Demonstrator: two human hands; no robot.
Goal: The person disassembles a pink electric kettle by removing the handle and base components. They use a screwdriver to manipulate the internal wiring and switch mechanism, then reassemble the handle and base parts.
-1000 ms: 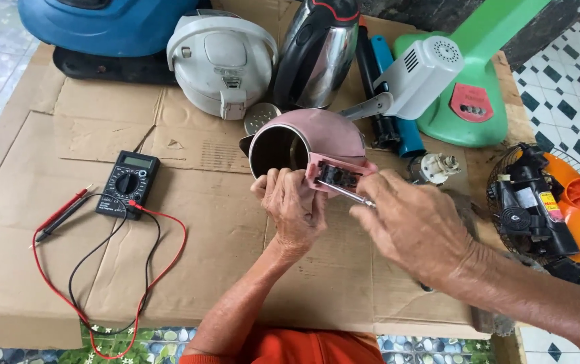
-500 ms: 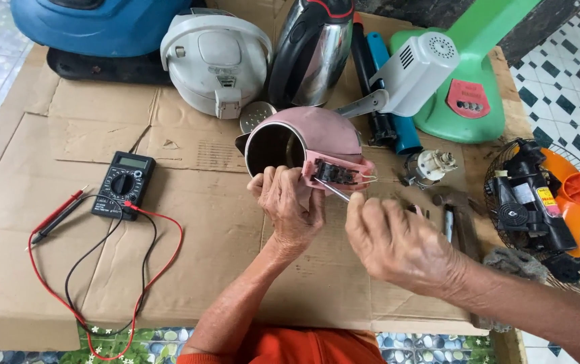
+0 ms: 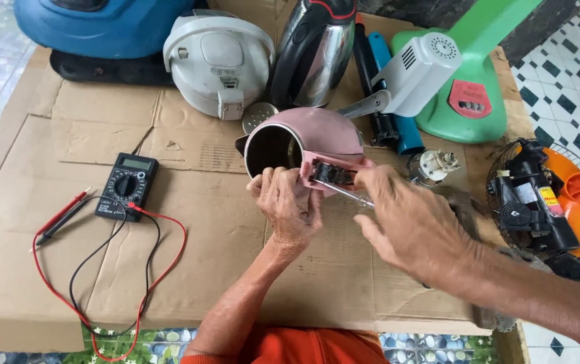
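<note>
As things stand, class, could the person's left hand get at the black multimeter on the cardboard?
Probably yes. The left hand is busy steadying the pink kettle, but bare cardboard lies between it and the multimeter; only the loose red and black leads trail nearby.

Pink kettle (image 3: pixel 317 138) on its side, handle housing open, thin metal tool (image 3: pixel 351 196) inserted

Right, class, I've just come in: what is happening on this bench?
A person has a pink kettle lying on its side on cardboard. The left hand steadies it at the rim, while the right hand works a thin metal tool into its opened handle. A multimeter lies unused to the left.
</note>
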